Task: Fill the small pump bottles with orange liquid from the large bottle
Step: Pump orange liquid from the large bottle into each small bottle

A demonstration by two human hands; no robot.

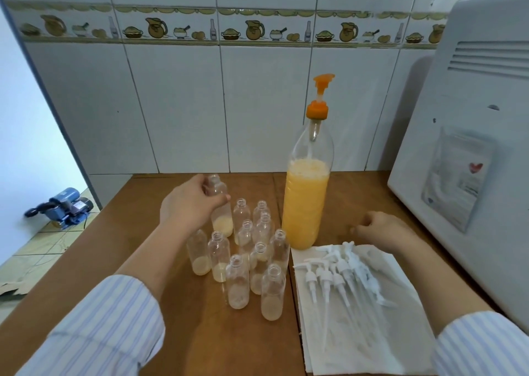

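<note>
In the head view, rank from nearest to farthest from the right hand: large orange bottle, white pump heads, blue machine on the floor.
From the right hand:
1. White pump heads, just below it on the paper.
2. Large orange bottle, to its left.
3. Blue machine, far left on the floor.

Clear plastic small bottles (237, 284), matt brown wooden table (177, 332), glossy white wall tiles (177, 103), soft paper towel (372, 332)

Standing upright on a brown wooden table (177, 332): a tall clear large bottle (307, 203), about half full of foamy orange liquid and topped by an orange pump (320, 95) with its head raised. Just left of it, a tight cluster of small clear bottles (252, 261), uncapped and upright, several showing a shallow pale orange layer at the bottom. At the cluster's back left, one small bottle (221, 218), gripped near its neck by the left hand (190, 203), a little liquid inside.
</note>
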